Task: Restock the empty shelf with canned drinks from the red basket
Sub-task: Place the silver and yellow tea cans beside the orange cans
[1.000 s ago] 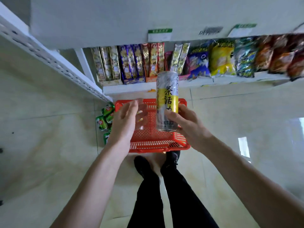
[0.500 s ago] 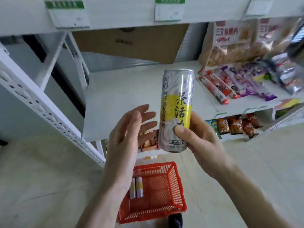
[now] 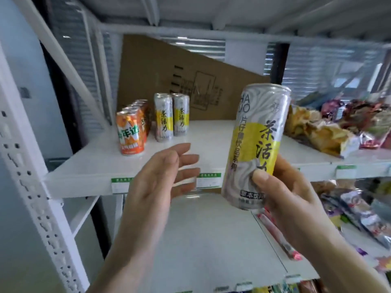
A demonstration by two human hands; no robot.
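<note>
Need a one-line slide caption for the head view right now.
Right hand holds a tall silver-and-yellow can upright before the shelf; left hand open beside it.

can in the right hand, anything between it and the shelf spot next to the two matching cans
Nothing visible. The can in the right hand faces bare shelf right of the two matching cans. The left hand hovers lower, off that path.

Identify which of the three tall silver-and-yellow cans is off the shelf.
The silver-and-yellow can gripped in the right hand; the other two cans stand on the shelf.
</note>
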